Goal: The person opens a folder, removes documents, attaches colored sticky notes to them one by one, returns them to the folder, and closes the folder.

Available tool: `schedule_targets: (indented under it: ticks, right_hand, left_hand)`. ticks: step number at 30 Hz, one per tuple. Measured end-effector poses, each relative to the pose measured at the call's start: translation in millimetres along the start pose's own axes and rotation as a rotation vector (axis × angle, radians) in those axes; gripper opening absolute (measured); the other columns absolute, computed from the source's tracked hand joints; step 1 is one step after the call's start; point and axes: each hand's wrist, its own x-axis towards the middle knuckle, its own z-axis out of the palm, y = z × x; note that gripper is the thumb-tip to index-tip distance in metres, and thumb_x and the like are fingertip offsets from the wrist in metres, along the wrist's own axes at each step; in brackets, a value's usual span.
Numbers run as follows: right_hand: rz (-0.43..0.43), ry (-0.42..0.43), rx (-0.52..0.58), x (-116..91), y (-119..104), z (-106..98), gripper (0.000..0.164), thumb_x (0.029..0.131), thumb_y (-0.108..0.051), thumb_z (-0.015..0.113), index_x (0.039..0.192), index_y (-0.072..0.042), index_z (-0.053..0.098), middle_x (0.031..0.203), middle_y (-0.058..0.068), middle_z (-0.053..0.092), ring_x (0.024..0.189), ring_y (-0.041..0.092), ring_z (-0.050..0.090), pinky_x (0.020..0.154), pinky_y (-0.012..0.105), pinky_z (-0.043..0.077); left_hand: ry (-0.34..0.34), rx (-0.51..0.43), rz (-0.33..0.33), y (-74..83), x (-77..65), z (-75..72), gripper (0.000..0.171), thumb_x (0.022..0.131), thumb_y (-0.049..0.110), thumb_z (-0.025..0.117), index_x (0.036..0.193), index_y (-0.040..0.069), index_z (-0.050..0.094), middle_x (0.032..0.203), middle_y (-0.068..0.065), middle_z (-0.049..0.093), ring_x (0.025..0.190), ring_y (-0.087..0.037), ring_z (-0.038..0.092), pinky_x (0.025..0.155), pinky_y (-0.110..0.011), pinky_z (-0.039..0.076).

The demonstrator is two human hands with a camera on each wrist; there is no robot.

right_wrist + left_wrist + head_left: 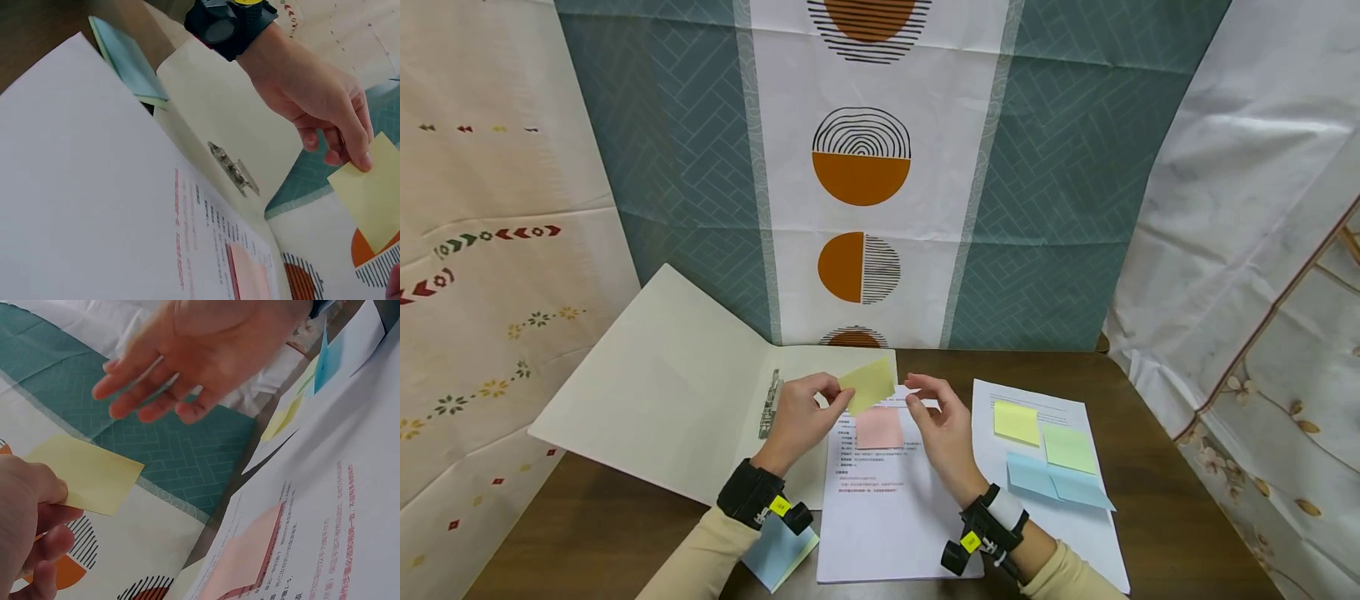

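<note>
My left hand point(797, 421) pinches a yellow sticky note point(870, 385) between thumb and fingers, raised above the top of a printed sheet point(887, 533). A pink sticky note point(880, 428) lies on that sheet, just below the yellow one in the head view. Facing it, my right hand point(946, 437) holds nothing; its fingers are loosely bent, spread apart in the left wrist view, and a gap separates them from the yellow note. The yellow note point(372, 190) hangs flat from one corner in the right wrist view.
An open white binder point(662, 400) with a metal clip point(770, 404) lies at the left. Blue and green sticky pads point(778, 550) sit by my left wrist. At right, another sheet point(1082, 533) bears yellow point(1017, 422), green point(1070, 450) and blue notes point(1032, 475).
</note>
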Motion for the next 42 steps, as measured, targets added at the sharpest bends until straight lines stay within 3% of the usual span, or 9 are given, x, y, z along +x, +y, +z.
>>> schedule_targets:
  ticks: [3, 7, 11, 20, 27, 32, 37, 42]
  right_hand:
    - [-0.073, -0.056, -0.045, -1.9, -1.4, 1.9, 0.038, 0.108, -0.004, 0.071, 0.146, -0.002, 0.070, 0.143, 0.021, 0.069, 0.123, 0.024, 0.065, 0.098, 0.026, 0.056]
    - [-0.082, -0.151, -0.088, -4.6, -1.2, 6.8, 0.044, 0.109, -0.008, 0.070, 0.153, -0.004, 0.067, 0.148, 0.020, 0.065, 0.131, 0.042, 0.064, 0.099, 0.030, 0.056]
    - [-0.002, -0.165, -0.113, -6.4, 0.2, 11.3, 0.042, 0.110, -0.013, 0.071, 0.152, -0.009, 0.070, 0.146, 0.015, 0.069, 0.131, 0.036, 0.067, 0.100, 0.031, 0.054]
    - [0.054, -0.133, -0.137, -6.1, -2.0, 13.3, 0.023, 0.108, -0.017, 0.076, 0.129, -0.011, 0.082, 0.130, 0.011, 0.081, 0.118, 0.010, 0.069, 0.097, 0.031, 0.057]
    - [0.024, -0.102, -0.160, -3.4, -1.1, 10.5, 0.015, 0.105, -0.015, 0.079, 0.118, -0.010, 0.085, 0.122, 0.012, 0.084, 0.114, 0.007, 0.068, 0.092, 0.026, 0.057]
    - [-0.003, -0.053, -0.140, 0.2, -0.1, 6.1, 0.015, 0.106, -0.011, 0.077, 0.116, -0.003, 0.084, 0.118, 0.019, 0.084, 0.105, 0.002, 0.068, 0.086, 0.021, 0.060]
    - [0.027, -0.005, -0.108, 3.3, 2.6, 1.8, 0.018, 0.107, -0.009, 0.075, 0.120, -0.001, 0.084, 0.121, 0.021, 0.084, 0.101, -0.003, 0.070, 0.082, 0.018, 0.058]
    - [0.043, -0.013, -0.112, 4.3, 4.6, 0.7, 0.021, 0.109, -0.010, 0.072, 0.127, -0.003, 0.082, 0.122, 0.018, 0.085, 0.110, -0.004, 0.073, 0.084, 0.019, 0.058]
  left_hand:
    - [-0.017, -0.004, 0.019, 3.0, -1.2, 1.6, 0.010, 0.095, 0.005, 0.088, 0.089, 0.007, 0.080, 0.079, -0.004, 0.078, 0.076, -0.014, 0.067, 0.066, -0.020, 0.050]
    - [-0.086, -0.011, 0.147, 11.8, -3.1, 6.1, 0.012, 0.094, 0.003, 0.088, 0.088, 0.006, 0.079, 0.079, -0.005, 0.077, 0.072, -0.014, 0.067, 0.064, -0.020, 0.052]
    - [-0.144, -0.012, 0.223, 20.0, -4.7, 9.4, 0.011, 0.094, 0.005, 0.089, 0.087, 0.006, 0.080, 0.079, -0.005, 0.077, 0.072, -0.018, 0.068, 0.063, -0.017, 0.049]
    - [-0.208, -0.003, 0.206, 20.5, -6.0, 9.8, 0.014, 0.092, 0.007, 0.092, 0.086, 0.008, 0.080, 0.077, -0.004, 0.075, 0.073, -0.022, 0.067, 0.065, -0.016, 0.048]
    - [-0.236, -0.023, 0.193, 21.0, -6.3, 8.2, 0.016, 0.092, 0.010, 0.093, 0.085, 0.008, 0.078, 0.076, -0.003, 0.071, 0.073, -0.023, 0.063, 0.064, -0.016, 0.048]
    - [-0.241, -0.059, 0.167, 21.2, -5.7, 5.2, 0.017, 0.092, 0.012, 0.092, 0.084, 0.010, 0.077, 0.075, -0.002, 0.069, 0.073, -0.023, 0.062, 0.064, -0.017, 0.047]
    - [-0.221, -0.073, 0.156, 19.0, -5.3, 3.7, 0.020, 0.094, 0.009, 0.091, 0.082, 0.010, 0.075, 0.075, -0.002, 0.069, 0.074, -0.028, 0.064, 0.064, -0.018, 0.050]
    - [-0.142, -0.049, 0.159, 15.0, -5.6, 4.2, 0.019, 0.091, 0.001, 0.090, 0.080, 0.008, 0.075, 0.074, -0.004, 0.070, 0.072, -0.029, 0.066, 0.065, -0.018, 0.053]
